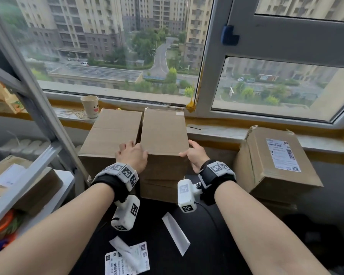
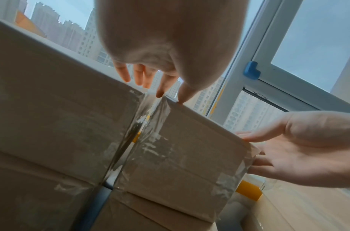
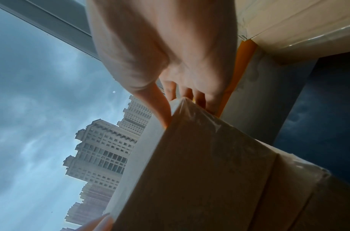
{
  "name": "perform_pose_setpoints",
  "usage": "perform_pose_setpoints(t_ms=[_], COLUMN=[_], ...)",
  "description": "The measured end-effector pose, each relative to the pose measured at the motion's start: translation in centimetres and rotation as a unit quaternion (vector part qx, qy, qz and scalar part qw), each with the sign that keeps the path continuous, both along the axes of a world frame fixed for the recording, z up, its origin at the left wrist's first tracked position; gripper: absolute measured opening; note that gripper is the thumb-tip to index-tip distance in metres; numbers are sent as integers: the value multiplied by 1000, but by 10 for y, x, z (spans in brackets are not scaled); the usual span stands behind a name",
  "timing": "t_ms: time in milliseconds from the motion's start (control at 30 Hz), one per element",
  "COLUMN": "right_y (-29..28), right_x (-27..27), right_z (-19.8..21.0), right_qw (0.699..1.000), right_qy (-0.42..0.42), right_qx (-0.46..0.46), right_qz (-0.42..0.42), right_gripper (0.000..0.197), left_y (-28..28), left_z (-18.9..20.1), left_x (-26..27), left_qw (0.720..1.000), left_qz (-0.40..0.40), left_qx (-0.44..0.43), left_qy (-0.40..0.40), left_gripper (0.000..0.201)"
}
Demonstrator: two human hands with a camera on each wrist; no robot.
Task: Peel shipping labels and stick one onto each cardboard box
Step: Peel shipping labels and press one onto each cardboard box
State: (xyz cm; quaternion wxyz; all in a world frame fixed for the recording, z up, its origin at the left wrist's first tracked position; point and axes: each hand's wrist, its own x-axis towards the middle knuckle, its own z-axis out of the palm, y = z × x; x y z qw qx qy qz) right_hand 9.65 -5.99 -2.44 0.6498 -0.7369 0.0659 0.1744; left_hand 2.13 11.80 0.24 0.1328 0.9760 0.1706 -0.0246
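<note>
- I am looking at three cardboard boxes under the window: the left box [image 1: 111, 135] and the middle box [image 1: 164, 135] are standing side by side, unlabelled, and the labelled box [image 1: 274, 161] is sitting well apart to the right, already carrying its shipping label [image 1: 282, 154].
- I am holding the middle box at its near top corners; it is looking stiff and taped, probably light enough to slide, and its corners and edges seem the sure places to take hold.
- My left hand [image 1: 131, 154] is lying across the seam between the two boxes, fingers fairly straight, thumb on the middle box's edge.
- My right hand [image 1: 195, 154] is cupping the right corner, thumb on top, fingers down the side.
- The loose labels [image 1: 127, 259] and a peeled backing strip [image 1: 176, 233] are lying on the dark surface near me; they will be thin, floppy and sticky.
</note>
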Motion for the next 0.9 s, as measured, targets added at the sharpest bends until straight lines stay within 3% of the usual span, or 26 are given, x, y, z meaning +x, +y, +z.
perform_pose_setpoints(t_ms=[133,233,367,467,667,900], right_y=[-13,-31,-61,-88,-129,-156], right_x=[-5,-12,-25,-41,-84,-128], right_z=[3,10,29,37,34,12], right_qw=[999,998,994,993,994,992], right_qy=[-5,-16,-52,-69,-74,-64], right_qx=[40,67,82,77,49,41], right_qz=[-2,-17,-49,-61,-71,-96], right_gripper=[65,67,67,67,69,66], left_y=[-6,-18,-40,-59,-90,-112], left_z=[1,9,24,27,15,-6], left_x=[-2,-3,-5,-14,-48,-80], left_qw=[997,983,952,905,860,849], left_qz=[-15,-28,-31,-16,-33,-36], left_qx=[-48,-137,-256,-381,-497,-525], left_qy=[-60,-119,-167,-186,-113,-51], left_gripper=[37,35,33,36,52,59])
